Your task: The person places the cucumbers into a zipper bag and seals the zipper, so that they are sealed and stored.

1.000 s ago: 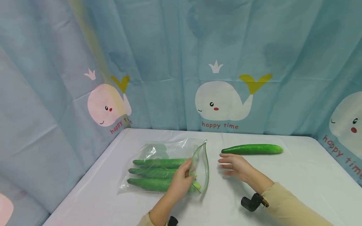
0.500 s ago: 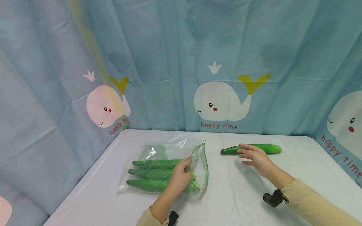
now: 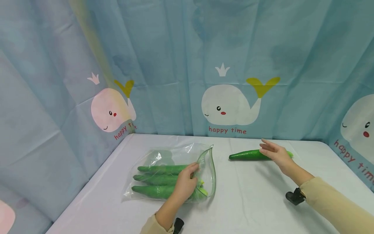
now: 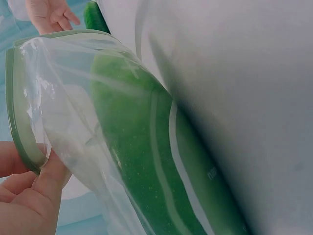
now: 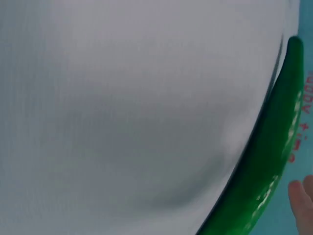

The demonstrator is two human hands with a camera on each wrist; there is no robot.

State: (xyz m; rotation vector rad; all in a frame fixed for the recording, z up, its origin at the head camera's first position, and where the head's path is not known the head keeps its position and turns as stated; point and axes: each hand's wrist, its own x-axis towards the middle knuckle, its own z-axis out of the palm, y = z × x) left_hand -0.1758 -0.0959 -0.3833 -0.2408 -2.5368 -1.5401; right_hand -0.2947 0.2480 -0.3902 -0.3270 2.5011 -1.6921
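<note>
On the left of the table lies a clear zip bag [image 3: 181, 152] with green edging round its mouth, which faces right. Three cucumbers [image 3: 153, 191] lie side by side inside it. My left hand [image 3: 184, 183] pinches the bag's mouth; the left wrist view shows the thumb and fingers on the green edging [image 4: 13, 105]. A loose cucumber [image 3: 246, 155] lies at the back right. Over its right part hovers my right hand [image 3: 279, 158], fingers extended, hiding some of it. In the right wrist view, fingertips [image 5: 299, 203] appear beside this cucumber, apart from it.
A white cloth covers the table [image 3: 228, 208]. Behind it and on both sides hangs a blue curtain [image 3: 163, 65] printed with whales. Small black devices [image 3: 295, 196] sit at both wrists, below beige sleeves.
My right hand has moved right and away from me, from the loose cucumber's left end to over its right part. The left hand has stayed at the bag's mouth, shifting only slightly.
</note>
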